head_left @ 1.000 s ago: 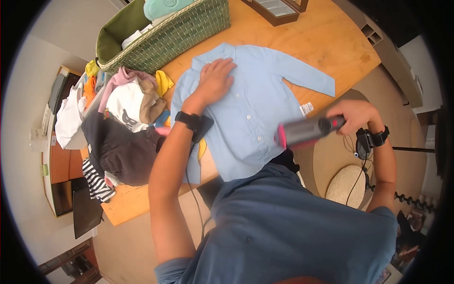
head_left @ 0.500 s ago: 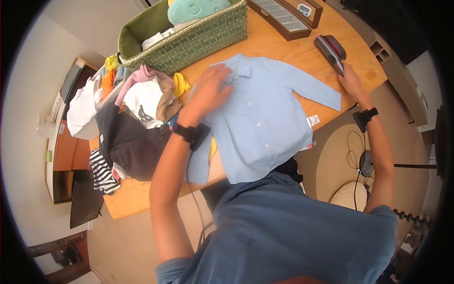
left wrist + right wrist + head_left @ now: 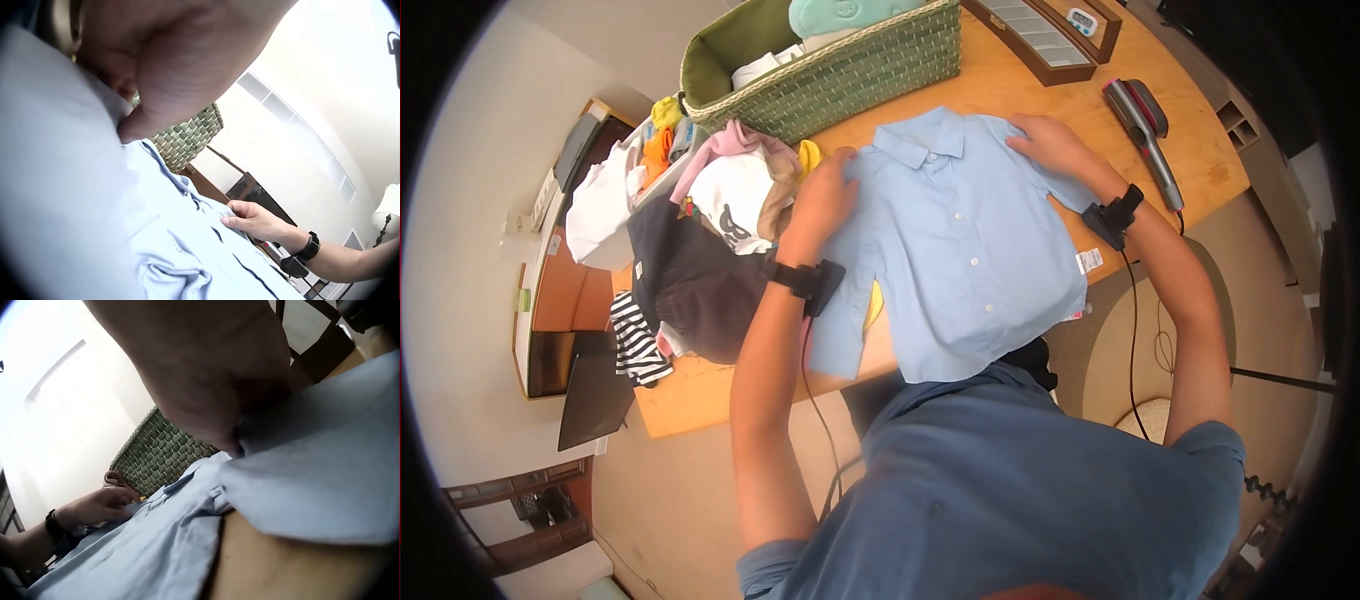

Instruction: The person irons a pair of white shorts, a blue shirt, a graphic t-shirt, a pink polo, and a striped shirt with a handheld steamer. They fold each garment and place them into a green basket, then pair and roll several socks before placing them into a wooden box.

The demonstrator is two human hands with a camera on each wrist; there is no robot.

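A light blue button-up child's shirt point(image 3: 945, 240) lies front up on the wooden table, its collar toward the basket. My left hand point(image 3: 824, 205) pinches the cloth at the shoulder on the left, and in the left wrist view its thumb point(image 3: 140, 125) presses on the fabric. At the opposite shoulder, my right hand point(image 3: 1055, 150) grips the shirt; the right wrist view shows the sleeve point(image 3: 319, 475) hanging from that grip. A grey and pink handheld garment steamer point(image 3: 1142, 140) rests on the table beyond my right hand, its cord running off the edge.
Behind the shirt stands a green woven basket point(image 3: 850, 90) with clothes and a mint plush item inside. A heap of clothes, including dark trousers point(image 3: 700, 290), lies left. An open brown case point(image 3: 1040, 45) sits at the back right. Cords hang from both wrist cameras.
My right hand has set the steamer down on the table at the right, let go and moved to the shirt's shoulder. The left hand has gone from lying flat near the collar to pinching the other shoulder.
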